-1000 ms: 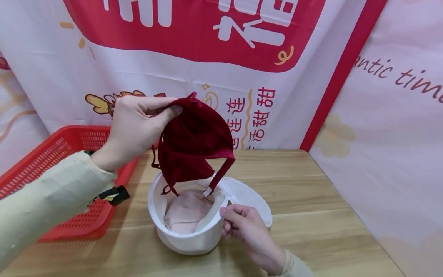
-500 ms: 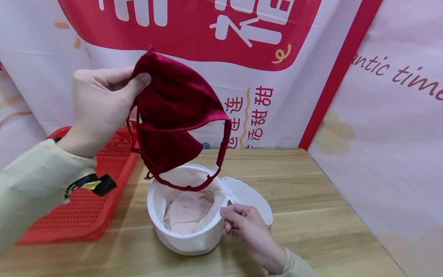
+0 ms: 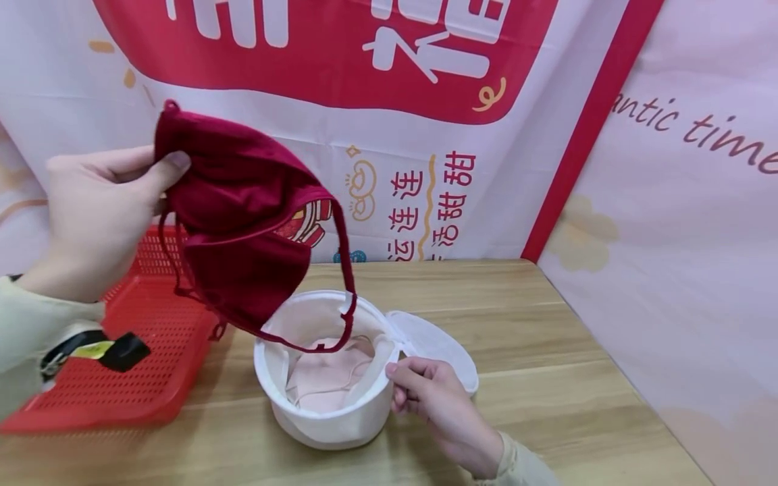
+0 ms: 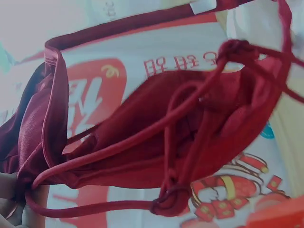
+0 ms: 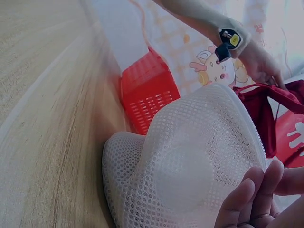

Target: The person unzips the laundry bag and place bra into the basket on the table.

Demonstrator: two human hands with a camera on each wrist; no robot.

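My left hand [image 3: 100,219] pinches a dark red bra [image 3: 231,175] by one cup's edge between thumb and fingers. The bra hangs raised, its band drooping across the mouth of a white mesh laundry bag [image 3: 331,432]. Thin knotted straps [image 4: 142,133] dangle loose in the left wrist view. With thumb and fingertips, my right hand [image 3: 434,405] pinches the bag's rim on its right side. Inside the bag lies a pale pink bra [image 3: 325,378]. The bag's round lid [image 3: 440,347] is folded back to the right, and a zipper [image 5: 251,126] runs along the rim.
A red perforated plastic basket [image 3: 146,378] stands on the left, partly behind the left arm and bra. Wooden tabletop [image 3: 565,412] extends to the right. A printed cloth backdrop [image 3: 516,202] rises behind the table.
My left hand has lifted the dark red bra up from the laundry bag and carried it left toward the basket. The right hand has stayed at the bag's rim.
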